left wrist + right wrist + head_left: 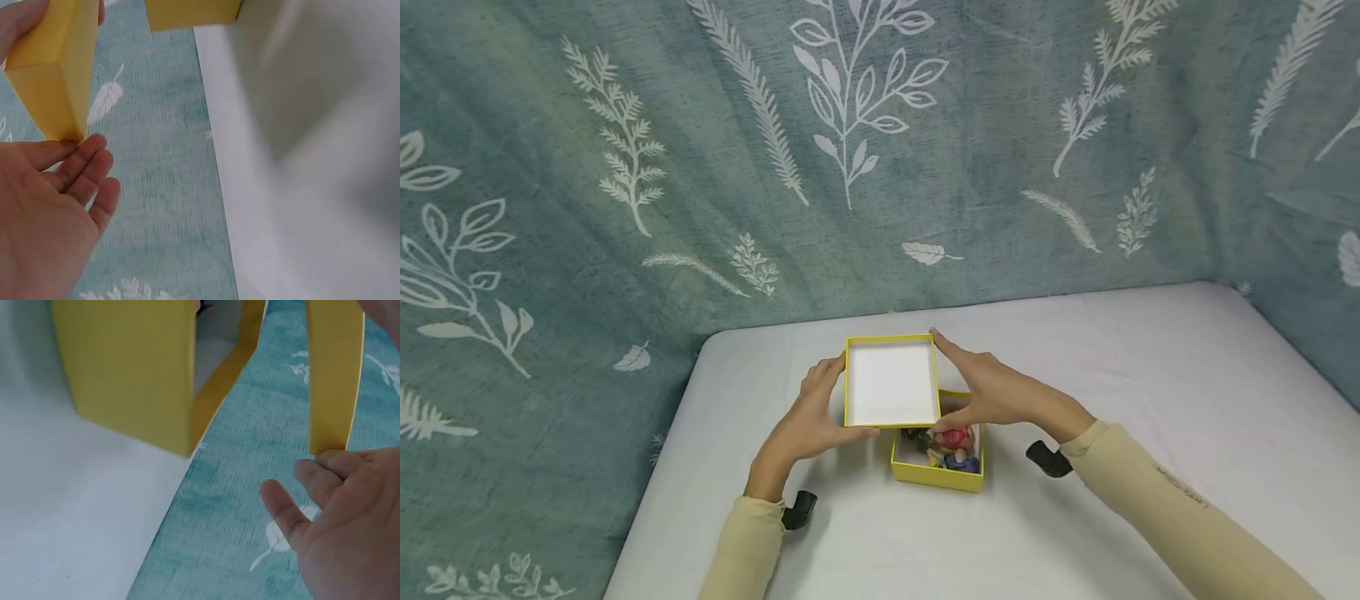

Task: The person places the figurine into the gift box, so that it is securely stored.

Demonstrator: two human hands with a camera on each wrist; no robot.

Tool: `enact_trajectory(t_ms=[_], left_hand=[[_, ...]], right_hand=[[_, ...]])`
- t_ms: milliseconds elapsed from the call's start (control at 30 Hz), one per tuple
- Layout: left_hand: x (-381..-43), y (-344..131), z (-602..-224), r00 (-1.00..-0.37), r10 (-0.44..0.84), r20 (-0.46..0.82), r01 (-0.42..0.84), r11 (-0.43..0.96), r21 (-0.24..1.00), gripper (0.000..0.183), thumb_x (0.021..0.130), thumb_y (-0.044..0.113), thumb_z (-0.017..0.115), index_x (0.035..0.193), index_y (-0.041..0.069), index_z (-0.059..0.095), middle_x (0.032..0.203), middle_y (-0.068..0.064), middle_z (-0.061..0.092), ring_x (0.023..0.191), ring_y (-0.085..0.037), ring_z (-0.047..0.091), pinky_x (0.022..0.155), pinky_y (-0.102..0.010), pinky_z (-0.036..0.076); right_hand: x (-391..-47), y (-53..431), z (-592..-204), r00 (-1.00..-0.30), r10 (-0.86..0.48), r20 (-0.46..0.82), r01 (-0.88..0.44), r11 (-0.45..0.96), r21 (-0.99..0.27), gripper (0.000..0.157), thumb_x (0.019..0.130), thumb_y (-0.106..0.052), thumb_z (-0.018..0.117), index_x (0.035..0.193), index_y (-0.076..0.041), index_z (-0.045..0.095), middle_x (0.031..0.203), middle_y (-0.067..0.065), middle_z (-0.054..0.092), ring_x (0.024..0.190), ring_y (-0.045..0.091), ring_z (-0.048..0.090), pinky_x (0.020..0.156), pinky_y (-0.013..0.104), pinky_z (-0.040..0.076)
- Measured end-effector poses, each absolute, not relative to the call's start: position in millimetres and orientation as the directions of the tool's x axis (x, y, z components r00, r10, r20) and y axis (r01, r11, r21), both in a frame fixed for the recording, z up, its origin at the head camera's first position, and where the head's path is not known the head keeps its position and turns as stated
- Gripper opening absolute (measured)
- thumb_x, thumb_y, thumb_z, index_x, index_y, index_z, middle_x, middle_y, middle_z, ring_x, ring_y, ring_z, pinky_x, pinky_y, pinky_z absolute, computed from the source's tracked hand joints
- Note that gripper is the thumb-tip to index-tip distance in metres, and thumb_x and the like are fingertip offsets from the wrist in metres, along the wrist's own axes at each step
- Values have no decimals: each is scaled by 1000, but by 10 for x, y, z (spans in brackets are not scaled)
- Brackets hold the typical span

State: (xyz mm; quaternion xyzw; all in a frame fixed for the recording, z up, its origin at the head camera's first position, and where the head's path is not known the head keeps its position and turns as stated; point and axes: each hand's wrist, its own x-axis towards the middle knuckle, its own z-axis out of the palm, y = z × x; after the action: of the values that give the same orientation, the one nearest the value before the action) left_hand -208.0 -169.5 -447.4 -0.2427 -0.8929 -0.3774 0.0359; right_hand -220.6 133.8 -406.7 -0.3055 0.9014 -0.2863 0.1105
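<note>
A square yellow box lid [892,382] with a white inside is held up between both hands, its hollow side facing the head camera. My left hand [811,410] grips its left side, thumb along the near edge. The right hand [994,388] holds the opposite side, fingers at the far corner and thumb at the near one. Beneath and slightly right of the lid stands an open yellow box [936,477], partly covered from the head view. Inside it lie small colourful objects, among them a red one [953,439] and a blue one [962,462]; their kind is unclear.
The box stands on a white-covered table [1045,533]. Behind and along the sides hangs a green-blue cloth [985,225] printed with white leaves. A black strap-like piece [800,510] shows at the left wrist, and another black piece [1048,459] at the right wrist.
</note>
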Motion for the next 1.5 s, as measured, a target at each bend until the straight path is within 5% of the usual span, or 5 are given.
enact_trajectory(t_ms=[333, 767, 1000, 1200, 1500], left_hand=[[-2062, -1455, -4555, -871, 436, 228, 444, 498, 745, 116, 67, 32, 92, 158, 25, 20, 128, -5, 39, 122, -21, 42, 106, -52, 40], [-2013, -1303, -4617, -871, 431, 235, 446, 498, 744, 108, 66, 36, 91, 154, 23, 30, 130, -4, 43, 121, -21, 47, 106, -45, 42], [-2013, -1267, -4620, -870, 413, 268, 463, 498, 733, 107, 66, 32, 91, 154, 19, 31, 128, -4, 46, 119, -20, 50, 104, -43, 44], [-2006, -1254, -4626, -877, 403, 260, 456, 532, 714, 107, 67, 34, 90, 154, 20, 31, 127, -2, 49, 118, -20, 50, 102, -42, 46], [-1977, -1218, -4604, -870, 371, 324, 488, 559, 670, 108, 67, 31, 90, 155, 16, 29, 129, -6, 48, 118, -19, 50, 100, -38, 47]], right_hand=[[-2088, 1560, -4162, -817, -577, -12, -428, 620, -657, 125, 75, -43, 84, 158, -18, -6, 165, 10, 8, 147, 38, 22, 112, 65, 24], [-1967, 1708, -4364, -832, -552, 58, -410, 540, -735, 112, 84, -52, 72, 157, -29, -9, 164, 12, 13, 141, 35, 37, 103, 56, 42], [-1971, 1739, -4360, -839, -529, 124, -415, 475, -776, 91, 95, -36, 65, 158, -31, -1, 165, 7, 11, 138, 37, 41, 98, 52, 45], [-2002, 1747, -4375, -790, -568, 230, -500, 379, -779, 88, 96, -20, 63, 158, -27, 1, 165, 1, 4, 143, 33, 34, 97, 38, 48], [-2013, 1717, -4426, -743, -593, 309, -551, 280, -786, 91, 94, -3, 62, 158, -14, -2, 165, 9, -7, 143, 44, 27, 99, 34, 49]])
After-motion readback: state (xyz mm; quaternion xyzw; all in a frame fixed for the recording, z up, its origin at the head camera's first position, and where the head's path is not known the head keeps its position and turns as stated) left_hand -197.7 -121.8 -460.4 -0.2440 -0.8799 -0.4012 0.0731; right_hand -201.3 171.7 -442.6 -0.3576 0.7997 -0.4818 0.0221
